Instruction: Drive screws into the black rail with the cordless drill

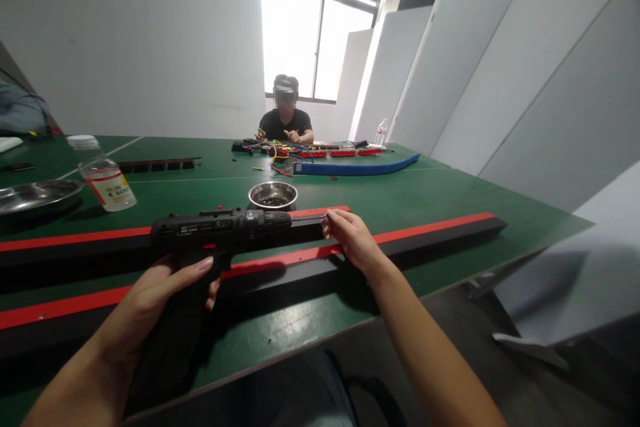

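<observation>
My left hand (165,287) is wrapped round the handle of a black cordless drill (215,230), which lies level and points to the right. A long thin bit (307,218) sticks out of its chuck. At the bit's tip, the fingers of my right hand (347,233) are pinched together; whatever small thing may be between them is too small to make out. Below the drill and both hands runs a long black bar with a red top strip (425,230). A second such bar (100,237) lies behind it, partly hidden by the drill.
A steel bowl (273,195) of small dark pieces stands behind the bars. To the left are a bottle (105,173) and a steel tray (37,195). Farther back lie a blue curved strip (355,167) and tangled wires (280,150). Across the green table (415,190) sits a person (286,117).
</observation>
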Tool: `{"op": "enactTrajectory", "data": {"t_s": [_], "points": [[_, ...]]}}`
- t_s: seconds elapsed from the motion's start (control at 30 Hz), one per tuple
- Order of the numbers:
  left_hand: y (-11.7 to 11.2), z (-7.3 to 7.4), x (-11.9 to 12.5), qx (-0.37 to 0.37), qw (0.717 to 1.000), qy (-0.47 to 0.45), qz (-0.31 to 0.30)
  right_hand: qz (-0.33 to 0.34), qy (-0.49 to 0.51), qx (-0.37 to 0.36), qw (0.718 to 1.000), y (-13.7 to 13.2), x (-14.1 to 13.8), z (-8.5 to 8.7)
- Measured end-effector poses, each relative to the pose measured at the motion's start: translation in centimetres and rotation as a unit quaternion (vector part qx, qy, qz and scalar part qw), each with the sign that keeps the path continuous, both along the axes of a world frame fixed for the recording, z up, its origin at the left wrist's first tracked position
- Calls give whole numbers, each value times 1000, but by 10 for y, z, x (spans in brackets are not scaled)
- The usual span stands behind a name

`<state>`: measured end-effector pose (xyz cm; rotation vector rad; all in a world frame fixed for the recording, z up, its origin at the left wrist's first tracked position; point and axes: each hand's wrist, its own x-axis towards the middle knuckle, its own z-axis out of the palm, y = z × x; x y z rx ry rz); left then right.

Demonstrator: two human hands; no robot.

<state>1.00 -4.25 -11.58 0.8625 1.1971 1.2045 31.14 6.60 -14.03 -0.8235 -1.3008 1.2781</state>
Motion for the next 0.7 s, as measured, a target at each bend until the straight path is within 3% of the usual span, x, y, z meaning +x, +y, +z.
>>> {"op": "enactTrajectory", "data": {"t_s": [0.13, 0.7], "points": [[-1, 0, -1, -32, 999, 15, -8, 14, -23, 25, 999, 0, 1, -1], [-3, 5, 5, -17, 1000, 10, 16, 0, -34, 37, 999, 0, 1, -3]]}}
